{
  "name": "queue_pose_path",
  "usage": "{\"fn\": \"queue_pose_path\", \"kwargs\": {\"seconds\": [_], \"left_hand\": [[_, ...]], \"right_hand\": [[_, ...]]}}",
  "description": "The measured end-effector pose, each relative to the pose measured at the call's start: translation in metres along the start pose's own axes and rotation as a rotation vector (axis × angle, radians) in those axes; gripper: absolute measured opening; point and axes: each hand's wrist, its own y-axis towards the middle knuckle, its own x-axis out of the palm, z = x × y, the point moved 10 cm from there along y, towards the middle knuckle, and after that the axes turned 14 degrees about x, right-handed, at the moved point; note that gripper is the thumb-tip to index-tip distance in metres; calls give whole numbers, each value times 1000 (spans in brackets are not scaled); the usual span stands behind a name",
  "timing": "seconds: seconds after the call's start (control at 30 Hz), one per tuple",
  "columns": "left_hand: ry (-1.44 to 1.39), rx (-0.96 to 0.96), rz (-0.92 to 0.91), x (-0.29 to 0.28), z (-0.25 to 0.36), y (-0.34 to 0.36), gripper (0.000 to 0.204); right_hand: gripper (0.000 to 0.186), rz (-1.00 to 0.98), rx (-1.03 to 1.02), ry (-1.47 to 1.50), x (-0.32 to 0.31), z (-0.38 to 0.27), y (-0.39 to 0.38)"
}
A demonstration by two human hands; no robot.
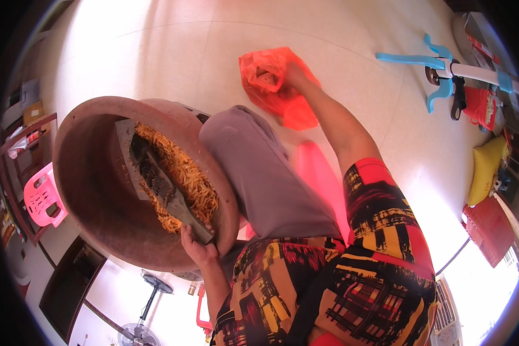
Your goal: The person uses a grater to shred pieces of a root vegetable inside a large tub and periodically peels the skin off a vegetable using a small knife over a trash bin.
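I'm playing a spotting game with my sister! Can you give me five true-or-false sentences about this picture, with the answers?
1. Orange shreds are in the brown tub. True.
2. The red bag is inside the tub. False: it is outside the tub.
3. The right hand is in the bag. True.
4. The left hand touches the long board. True.
5. The right sleeve is plain white. False: it is patterned in red, black and yellow.
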Motion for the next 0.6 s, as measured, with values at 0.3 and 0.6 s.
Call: {"fn": "queue_pose_path", "kwargs": {"seconds": [0.3, 0.6], "left_hand": [[-25, -43, -11, 7, -2, 0, 21], [-45, -112, 11, 3, -11, 2, 25]], "right_hand": [[33, 124, 31, -392, 22, 96, 51], [38, 372, 146, -348, 6, 61, 21]]}}
